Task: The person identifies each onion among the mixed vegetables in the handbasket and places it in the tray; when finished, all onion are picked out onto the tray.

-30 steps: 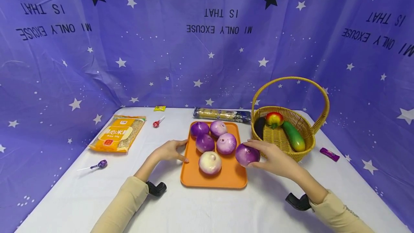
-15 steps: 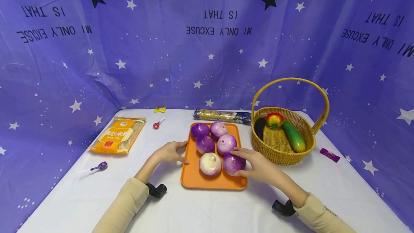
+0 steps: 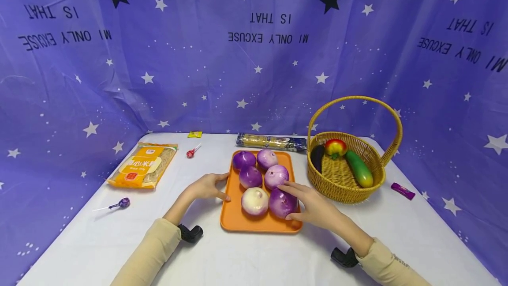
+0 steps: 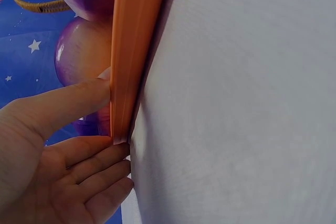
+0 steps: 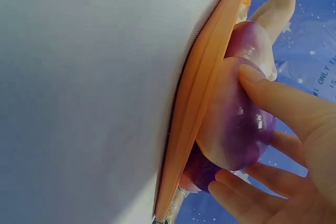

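Several onions lie on an orange tray (image 3: 259, 226) in the head view. In the front row a pale onion (image 3: 255, 201) sits beside a purple onion (image 3: 283, 203). My right hand (image 3: 315, 206) holds that purple onion from the right, thumb on its near side and fingers around its far side. The right wrist view shows the thumb on the held onion (image 5: 239, 119), which is low over the tray. At the tray's left rim my left hand (image 3: 206, 186) rests its thumb and extended fingertips against the edge; the left wrist view shows the same tray wall (image 4: 137, 40).
To the right stands a wicker basket (image 3: 345, 194) with an eggplant, a red-yellow pepper and a green vegetable. Behind the tray lies a long clear package (image 3: 271, 141). An orange food bag (image 3: 143, 165), lollipops (image 3: 124, 202) and small wrapped candies (image 3: 402, 190) lie around.
My right hand has carried the purple onion left from the tray's right edge to beside the pale onion. My left hand has stayed at the tray's left rim.
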The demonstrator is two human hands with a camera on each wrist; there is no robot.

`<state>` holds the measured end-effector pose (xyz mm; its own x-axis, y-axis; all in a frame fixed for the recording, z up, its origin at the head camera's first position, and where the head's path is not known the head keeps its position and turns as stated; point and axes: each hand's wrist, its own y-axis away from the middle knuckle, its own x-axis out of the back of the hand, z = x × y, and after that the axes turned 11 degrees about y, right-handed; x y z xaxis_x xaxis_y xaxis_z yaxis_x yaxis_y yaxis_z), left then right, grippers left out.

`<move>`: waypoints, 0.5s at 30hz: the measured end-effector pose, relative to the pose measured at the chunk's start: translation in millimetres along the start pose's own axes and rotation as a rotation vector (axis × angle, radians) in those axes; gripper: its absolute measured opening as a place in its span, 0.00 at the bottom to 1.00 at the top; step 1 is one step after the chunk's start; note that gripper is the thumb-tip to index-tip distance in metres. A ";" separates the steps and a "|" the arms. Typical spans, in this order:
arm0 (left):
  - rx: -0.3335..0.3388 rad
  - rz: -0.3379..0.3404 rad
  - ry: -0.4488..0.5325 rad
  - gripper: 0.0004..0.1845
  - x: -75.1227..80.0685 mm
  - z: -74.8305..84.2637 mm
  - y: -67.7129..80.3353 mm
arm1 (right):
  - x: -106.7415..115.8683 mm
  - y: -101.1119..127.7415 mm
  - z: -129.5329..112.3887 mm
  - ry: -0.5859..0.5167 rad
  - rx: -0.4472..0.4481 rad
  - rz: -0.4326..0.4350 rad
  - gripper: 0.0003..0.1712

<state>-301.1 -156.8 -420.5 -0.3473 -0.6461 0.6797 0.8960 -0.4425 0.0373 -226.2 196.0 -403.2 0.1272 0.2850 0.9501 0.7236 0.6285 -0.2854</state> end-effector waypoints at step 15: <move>-0.020 0.005 -0.016 0.48 0.8 1.9 1.4 | 8.1 0.2 4.8 -0.005 -0.006 -0.020 0.41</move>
<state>-299.6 -156.7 -418.5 -0.3386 -0.6381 0.6915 0.8919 -0.4519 0.0197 -228.3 201.9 -396.2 0.1097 0.2758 0.9549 0.7302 0.6295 -0.2657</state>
